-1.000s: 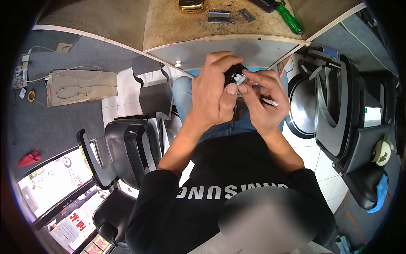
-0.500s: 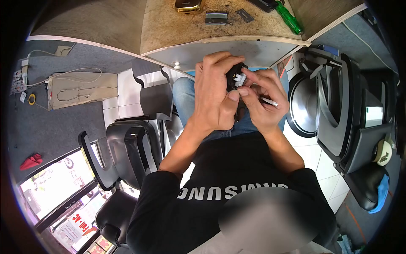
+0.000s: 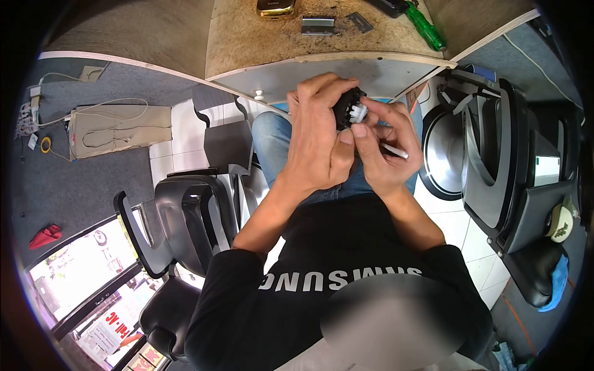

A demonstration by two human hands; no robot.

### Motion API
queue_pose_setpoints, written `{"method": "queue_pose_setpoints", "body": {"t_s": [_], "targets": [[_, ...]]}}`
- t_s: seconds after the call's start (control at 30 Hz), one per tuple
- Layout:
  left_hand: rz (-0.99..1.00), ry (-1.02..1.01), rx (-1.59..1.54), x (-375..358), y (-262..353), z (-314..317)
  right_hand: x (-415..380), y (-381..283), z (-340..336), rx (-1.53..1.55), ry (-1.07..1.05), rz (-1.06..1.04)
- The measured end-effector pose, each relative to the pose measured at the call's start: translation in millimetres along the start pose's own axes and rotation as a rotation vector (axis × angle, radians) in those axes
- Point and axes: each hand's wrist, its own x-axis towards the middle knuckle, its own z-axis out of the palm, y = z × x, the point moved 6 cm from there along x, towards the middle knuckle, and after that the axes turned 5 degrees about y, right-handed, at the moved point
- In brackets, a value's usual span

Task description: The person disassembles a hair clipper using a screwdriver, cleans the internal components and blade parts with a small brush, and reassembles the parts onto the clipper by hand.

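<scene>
My left hand [image 3: 318, 133] is closed around a black hair clipper body [image 3: 344, 113], held over my lap just in front of the counter's edge. A small white plastic part [image 3: 357, 113] shows at the clipper's open end, facing right. The fingers of my right hand [image 3: 391, 145] are closed in a pinch, thumb and index fingertips right at that white part. A thin, light-coloured stick-like piece [image 3: 394, 150] is tucked in the same hand and pokes out below the fingers. Much of the clipper is hidden behind my left fingers.
On the worn wooden counter [image 3: 247, 46] lie a gold device [image 3: 276, 7], a metal clipper blade [image 3: 318, 25], a flat dark plate [image 3: 359, 23] and a green-handled screwdriver [image 3: 426, 28]. A black salon chair [image 3: 192, 216] stands left; another chair [image 3: 489, 154] is on the right.
The clipper has turned slightly and shifted a little right, with the white part facing more into view. Both hands keep their hold.
</scene>
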Motion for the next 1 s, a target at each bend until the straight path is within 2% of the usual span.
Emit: {"method": "queue_pose_setpoints", "body": {"t_s": [0.13, 0.27, 0.63, 0.8, 1.0], "targets": [[-0.015, -0.025, 0.002, -2.0, -1.2, 2.4, 2.1, 2.2, -0.6, 0.043, 0.004, 0.005], [0.053, -0.030, 0.081, -0.2, 1.3, 1.1, 2.6, 1.7, -4.8, 0.022, -0.034, -0.010], [0.071, -0.030, 0.175, 2.0, 5.2, 3.2, -0.2, 3.4, -4.1, 0.123, 0.031, 0.038], [0.059, -0.036, 0.236, 2.3, 4.5, 4.1, 1.2, -1.5, -5.8, -0.019, -0.011, -0.049], [0.062, -0.009, 0.249, 2.6, 5.6, 6.1, 0.9, 1.8, -5.3, 0.017, 0.027, -0.024]]}}
